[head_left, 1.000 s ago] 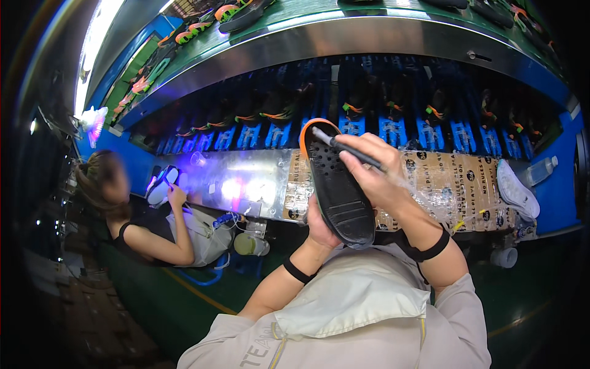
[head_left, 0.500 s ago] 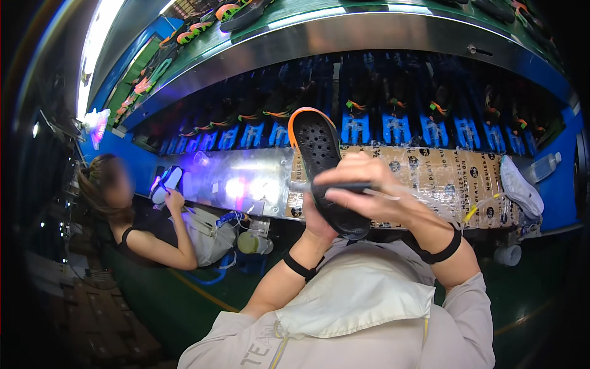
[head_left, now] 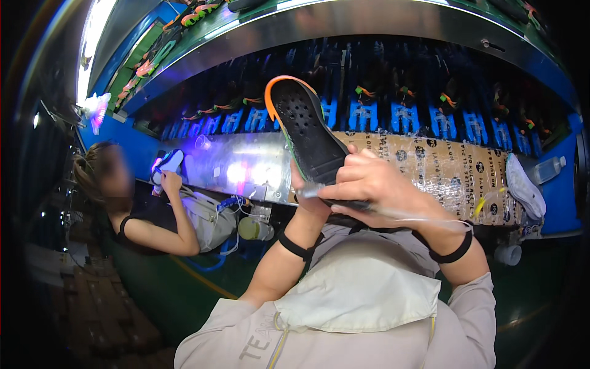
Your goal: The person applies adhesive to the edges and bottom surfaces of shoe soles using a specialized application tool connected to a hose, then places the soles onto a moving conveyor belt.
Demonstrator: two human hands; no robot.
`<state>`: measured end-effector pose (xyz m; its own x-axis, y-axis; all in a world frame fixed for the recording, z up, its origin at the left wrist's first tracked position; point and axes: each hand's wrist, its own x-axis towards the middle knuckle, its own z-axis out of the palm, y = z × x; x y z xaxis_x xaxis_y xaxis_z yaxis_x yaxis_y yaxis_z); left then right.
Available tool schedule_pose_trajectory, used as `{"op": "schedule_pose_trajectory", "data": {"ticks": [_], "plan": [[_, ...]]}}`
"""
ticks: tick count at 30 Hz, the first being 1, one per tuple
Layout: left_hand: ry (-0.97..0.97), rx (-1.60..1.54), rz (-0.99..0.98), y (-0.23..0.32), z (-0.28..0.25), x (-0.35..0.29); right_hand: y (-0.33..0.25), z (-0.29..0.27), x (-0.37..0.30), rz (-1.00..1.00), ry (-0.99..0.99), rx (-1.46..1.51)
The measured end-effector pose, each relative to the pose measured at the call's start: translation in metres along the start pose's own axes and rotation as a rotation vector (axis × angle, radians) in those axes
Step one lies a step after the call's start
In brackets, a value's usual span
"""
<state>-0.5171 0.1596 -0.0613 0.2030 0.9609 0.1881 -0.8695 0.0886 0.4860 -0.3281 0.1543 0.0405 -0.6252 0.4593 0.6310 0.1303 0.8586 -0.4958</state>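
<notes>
A black shoe sole [head_left: 304,126] with small holes and an orange rim is held up over the near edge of the bench. My left hand [head_left: 312,202] grips it from below at its near end; most of those fingers are behind the sole. In my right hand [head_left: 384,187] is a dark-handled brush [head_left: 311,191], its pale tip at the sole's near left edge. A thin clear tube [head_left: 424,217] runs from the brush handle along my right wrist.
Printed brown cardboard [head_left: 424,166] covers the bench's right part, with a white shoe [head_left: 525,187] and a clear bottle [head_left: 550,169] beyond. Blue holders [head_left: 405,120] line the back under a metal-edged shelf [head_left: 369,27]. On the left a co-worker [head_left: 160,227] handles another shoe.
The sole has shifted up and left and tilted more. My right hand has slid down toward its near end, and the brush tip now sits lower on the left edge.
</notes>
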Motion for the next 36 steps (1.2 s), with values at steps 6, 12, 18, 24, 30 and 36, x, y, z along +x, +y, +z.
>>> {"op": "schedule_pose_trajectory", "data": {"ticks": [6,12,18,24,30,36], "plan": [[-0.064,-0.052,-0.045,0.016,0.013,0.01,-0.008,-0.006,-0.001,0.042,0.019,-0.152],[-0.172,-0.256,-0.124,0.033,0.03,0.017,-0.018,-0.018,0.0,0.169,0.105,0.016],[-0.199,-0.112,-0.13,0.05,0.025,0.023,-0.028,-0.027,-0.001,0.077,-0.104,0.147],[-0.307,-0.115,-0.153,0.06,0.026,0.036,-0.028,-0.03,-0.002,0.016,-0.174,0.076],[-0.285,0.048,-0.219,0.074,0.034,0.039,-0.029,-0.032,-0.005,0.137,-0.101,-0.03],[-0.375,0.177,-0.24,0.08,0.047,0.048,-0.028,-0.035,-0.01,0.17,-0.126,0.083]]}}
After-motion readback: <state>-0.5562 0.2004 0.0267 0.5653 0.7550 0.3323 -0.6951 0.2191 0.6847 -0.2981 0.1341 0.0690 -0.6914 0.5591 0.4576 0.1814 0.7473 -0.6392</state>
